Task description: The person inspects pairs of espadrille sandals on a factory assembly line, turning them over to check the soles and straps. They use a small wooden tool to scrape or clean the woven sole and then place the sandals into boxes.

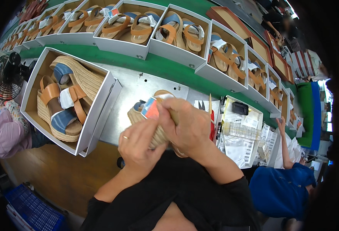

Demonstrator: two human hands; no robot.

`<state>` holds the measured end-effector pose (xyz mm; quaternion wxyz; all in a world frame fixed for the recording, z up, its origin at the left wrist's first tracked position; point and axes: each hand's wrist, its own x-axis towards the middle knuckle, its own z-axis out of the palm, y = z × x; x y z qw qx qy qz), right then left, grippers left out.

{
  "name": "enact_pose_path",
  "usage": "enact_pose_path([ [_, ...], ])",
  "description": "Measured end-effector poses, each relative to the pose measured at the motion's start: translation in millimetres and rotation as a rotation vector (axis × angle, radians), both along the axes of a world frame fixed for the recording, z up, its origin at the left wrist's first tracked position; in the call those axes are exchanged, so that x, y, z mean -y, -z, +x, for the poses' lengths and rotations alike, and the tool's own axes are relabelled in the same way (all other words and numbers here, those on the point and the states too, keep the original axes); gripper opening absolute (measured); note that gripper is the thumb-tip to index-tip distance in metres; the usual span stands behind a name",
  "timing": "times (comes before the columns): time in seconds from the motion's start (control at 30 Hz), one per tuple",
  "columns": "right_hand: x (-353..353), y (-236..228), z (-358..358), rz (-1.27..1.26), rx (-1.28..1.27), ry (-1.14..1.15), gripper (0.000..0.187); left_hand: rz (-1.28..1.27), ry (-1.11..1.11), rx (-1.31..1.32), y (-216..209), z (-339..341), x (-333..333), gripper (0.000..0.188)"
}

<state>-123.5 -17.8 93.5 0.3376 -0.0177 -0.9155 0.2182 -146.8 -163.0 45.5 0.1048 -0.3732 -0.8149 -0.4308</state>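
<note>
In front of my chest I hold an espadrille wedge sandal [133, 115] with a woven rope sole, over the metal worktop. My left hand [138, 144], a ring on one finger, is closed around the rope sole. My right hand [186, 123] is closed on the sandal's upper part, covering most of it. A small blue and orange tag [150, 108] shows at my right fingertips; whether they pinch it I cannot tell. To the left, an open white shoebox [90, 129] holds a pair of similar sandals [63, 96] with tan and blue straps and white tissue.
Open shoeboxes with sandals [136, 29] line a green conveyor [138, 57] beyond the worktop [117, 86]. A tray of papers and clear plastic [238, 131] and red-handled scissors [212, 127] lie right. A fan [7, 77] stands left. People sit on both sides, one in blue [281, 188].
</note>
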Motion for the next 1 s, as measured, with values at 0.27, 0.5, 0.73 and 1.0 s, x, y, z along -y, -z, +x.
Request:
enact_pose_path([
  [0.27, -71, 65, 71, -0.413, 0.529, 0.512, 0.028, 0.096, -0.128, 0.045, -2, -18, 7, 0.065],
  [0.5, -44, 85, 102, 0.151, 0.510, 0.599, 0.028, 0.072, -0.134, -0.002, 2, -24, 12, 0.067],
  [0.73, 20, 106, 90, -0.108, 0.768, 0.145, 0.021, 0.148, -0.124, 0.106, 5, -20, 4, 0.065],
  [1.0, -43, 39, 75, -1.685, 0.522, -0.090, 0.039, 0.171, 0.212, -0.593, 7, -25, -9, 0.055],
])
